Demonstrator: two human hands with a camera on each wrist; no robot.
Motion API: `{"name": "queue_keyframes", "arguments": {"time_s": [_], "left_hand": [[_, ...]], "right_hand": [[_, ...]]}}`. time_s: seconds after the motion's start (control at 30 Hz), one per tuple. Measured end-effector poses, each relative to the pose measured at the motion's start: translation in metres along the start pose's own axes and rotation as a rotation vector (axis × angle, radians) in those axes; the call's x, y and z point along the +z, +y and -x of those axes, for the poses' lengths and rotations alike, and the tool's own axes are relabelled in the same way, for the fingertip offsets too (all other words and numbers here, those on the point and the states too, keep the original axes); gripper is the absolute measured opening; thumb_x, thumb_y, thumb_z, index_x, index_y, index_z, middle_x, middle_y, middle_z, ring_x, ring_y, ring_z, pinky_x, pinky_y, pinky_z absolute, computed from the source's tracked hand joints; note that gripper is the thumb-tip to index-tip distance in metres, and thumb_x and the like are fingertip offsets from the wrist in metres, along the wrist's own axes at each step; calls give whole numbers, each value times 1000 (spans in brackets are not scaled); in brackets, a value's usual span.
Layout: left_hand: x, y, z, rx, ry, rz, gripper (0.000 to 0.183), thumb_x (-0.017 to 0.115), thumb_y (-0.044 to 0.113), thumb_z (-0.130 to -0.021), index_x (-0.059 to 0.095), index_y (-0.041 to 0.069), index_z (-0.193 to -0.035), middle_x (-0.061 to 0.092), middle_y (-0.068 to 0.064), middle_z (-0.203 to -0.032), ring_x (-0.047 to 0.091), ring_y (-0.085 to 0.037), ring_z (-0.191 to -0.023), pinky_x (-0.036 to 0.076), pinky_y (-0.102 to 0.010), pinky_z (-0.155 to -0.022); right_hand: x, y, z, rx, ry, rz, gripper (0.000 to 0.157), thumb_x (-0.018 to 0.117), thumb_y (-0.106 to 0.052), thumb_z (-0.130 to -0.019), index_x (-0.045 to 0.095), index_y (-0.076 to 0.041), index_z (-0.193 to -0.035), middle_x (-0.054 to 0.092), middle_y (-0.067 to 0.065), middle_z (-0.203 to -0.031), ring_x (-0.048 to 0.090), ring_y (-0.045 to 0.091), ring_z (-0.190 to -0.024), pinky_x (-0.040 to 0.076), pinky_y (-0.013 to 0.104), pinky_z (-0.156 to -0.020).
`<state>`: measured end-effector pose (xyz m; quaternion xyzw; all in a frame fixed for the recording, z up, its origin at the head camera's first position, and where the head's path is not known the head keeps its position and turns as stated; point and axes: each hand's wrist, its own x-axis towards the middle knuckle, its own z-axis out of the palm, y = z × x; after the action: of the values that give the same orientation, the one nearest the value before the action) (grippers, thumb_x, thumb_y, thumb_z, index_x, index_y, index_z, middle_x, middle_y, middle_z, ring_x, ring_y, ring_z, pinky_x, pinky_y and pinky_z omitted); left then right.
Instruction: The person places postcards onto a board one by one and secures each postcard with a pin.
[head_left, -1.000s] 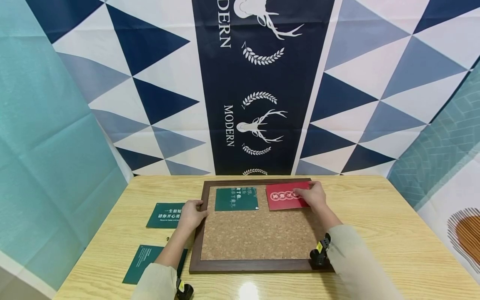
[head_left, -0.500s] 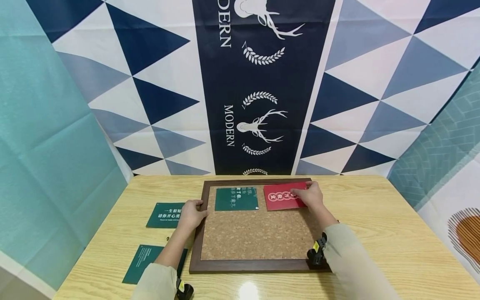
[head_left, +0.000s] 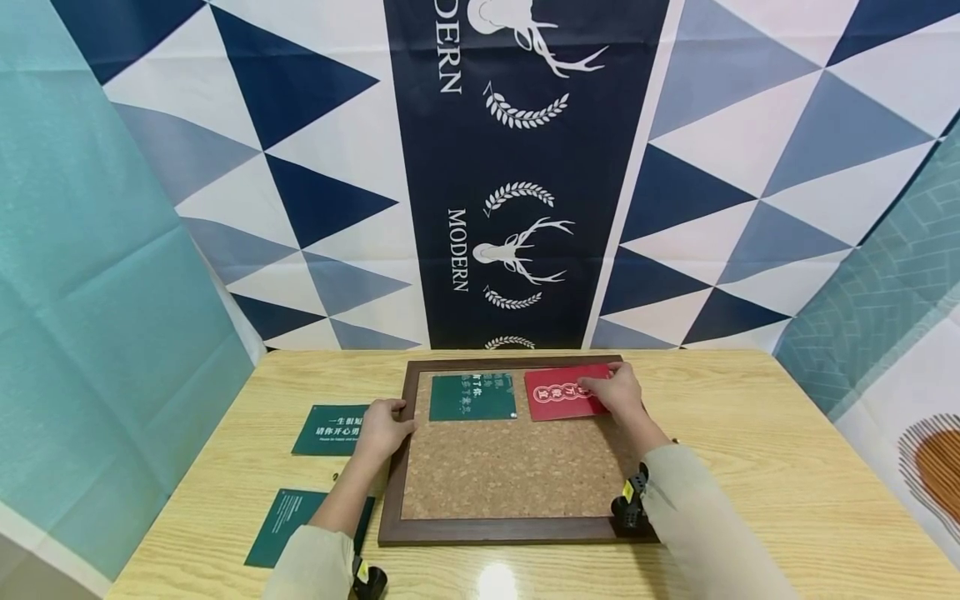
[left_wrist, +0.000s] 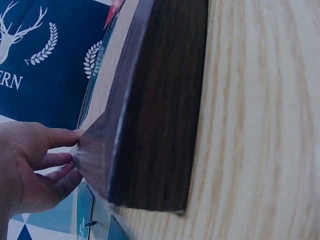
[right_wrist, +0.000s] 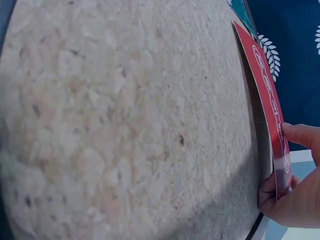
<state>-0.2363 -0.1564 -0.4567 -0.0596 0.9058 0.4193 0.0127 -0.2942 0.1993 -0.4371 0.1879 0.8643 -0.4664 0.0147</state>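
Observation:
A cork board (head_left: 517, 471) with a dark brown frame lies on the table, a green card (head_left: 472, 398) near its far left corner. My left hand (head_left: 384, 431) grips the left side of the frame; in the left wrist view its bent fingers (left_wrist: 60, 159) meet the brown rim. My right hand (head_left: 624, 392) pinches a red card (head_left: 553, 393) with white lettering at the far right of the board. The right wrist view has the thumb on the red card's printed face and fingers behind it, with the card tilted up off the cork.
Left of the board lie a green card (head_left: 326, 431) with white text and, nearer, another green card (head_left: 279, 525), partly covered by the left forearm. A tiny dark object (head_left: 335, 477) sits between them. A patterned cloth (head_left: 517, 167) hangs behind the table (head_left: 765, 467).
My right hand has shifted slightly left with the red card, bringing it closer to the green card on the board. The left hand has stayed in place.

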Motion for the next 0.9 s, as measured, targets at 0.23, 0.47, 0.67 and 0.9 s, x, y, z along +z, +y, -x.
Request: {"name": "queue_keyframes", "arguments": {"time_s": [0.23, 0.47, 0.67, 0.9], "left_hand": [[0, 0, -1, -1, 2, 0, 45, 64, 9, -87, 52, -4, -129, 51, -25, -129, 54, -40, -113, 51, -46, -86], [0, 0, -1, 2, 1, 5, 45, 64, 9, -87, 52, -5, -129, 52, -25, -129, 55, -40, -112, 51, -46, -85], [0, -1, -1, 4, 3, 8, 45, 64, 9, -87, 53, -5, -128, 53, -25, -128, 56, -39, -110, 52, -45, -84], [0, -1, -1, 2, 5, 0, 45, 64, 9, -87, 53, -5, -127, 54, -25, -127, 57, -39, -109, 52, -45, -83]], "right_hand": [[3, -2, -1, 11, 14, 3, 71, 66, -21, -85, 26, 6, -137, 37, 29, -135, 37, 39, -122, 35, 49, -107], [6, -4, -1, 7, 8, -3, 71, 65, -20, -85, 26, 7, -137, 38, 29, -134, 38, 39, -121, 36, 49, -106], [7, -5, 1, 6, 4, -11, 69, 64, -18, -85, 25, 7, -136, 37, 30, -134, 37, 40, -122, 36, 49, -106], [9, -7, 1, -4, -10, -2, 69, 63, -18, -86, 25, 7, -137, 37, 31, -134, 38, 40, -122, 37, 49, -106]]}}
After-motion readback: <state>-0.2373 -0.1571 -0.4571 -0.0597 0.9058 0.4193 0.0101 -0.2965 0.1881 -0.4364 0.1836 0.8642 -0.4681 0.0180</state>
